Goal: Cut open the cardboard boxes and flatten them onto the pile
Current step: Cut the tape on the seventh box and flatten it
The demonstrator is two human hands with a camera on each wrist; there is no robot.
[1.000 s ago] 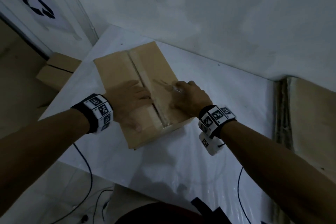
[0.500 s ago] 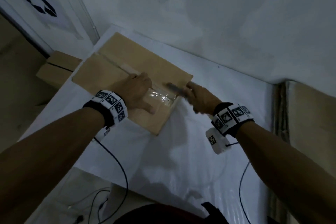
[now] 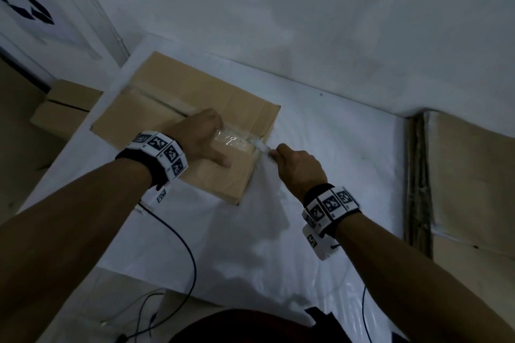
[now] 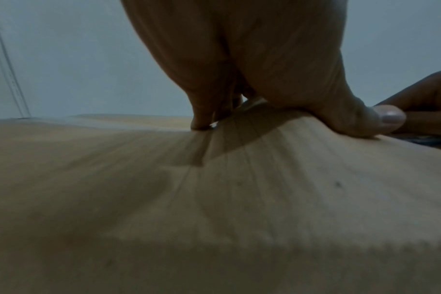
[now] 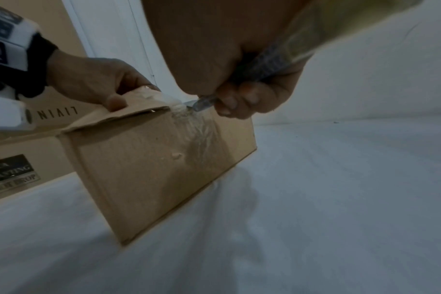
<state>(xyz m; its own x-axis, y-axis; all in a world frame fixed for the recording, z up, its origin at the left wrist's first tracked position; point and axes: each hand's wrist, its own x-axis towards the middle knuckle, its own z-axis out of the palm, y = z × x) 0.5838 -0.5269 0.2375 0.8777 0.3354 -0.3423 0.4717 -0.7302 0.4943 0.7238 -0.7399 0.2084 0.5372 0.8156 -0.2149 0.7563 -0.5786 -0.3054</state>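
Box sits at the far left of the white surface, its taped top seam running toward the near right edge. My left hand lies on the top of it; the left wrist view shows the thumb flat on the cardboard and the fingers bent down with their tips at the flap seam, holding nothing. My right hand is curled tight around a knife, just off the box's near right edge. From the right wrist view I see the blade tip touching the clear tape where it folds over the top edge and down the side, with the flap beside it slightly lifted. Flattened cardboard lies at the right edge of the surface, and more boxes stand beyond the left edge.
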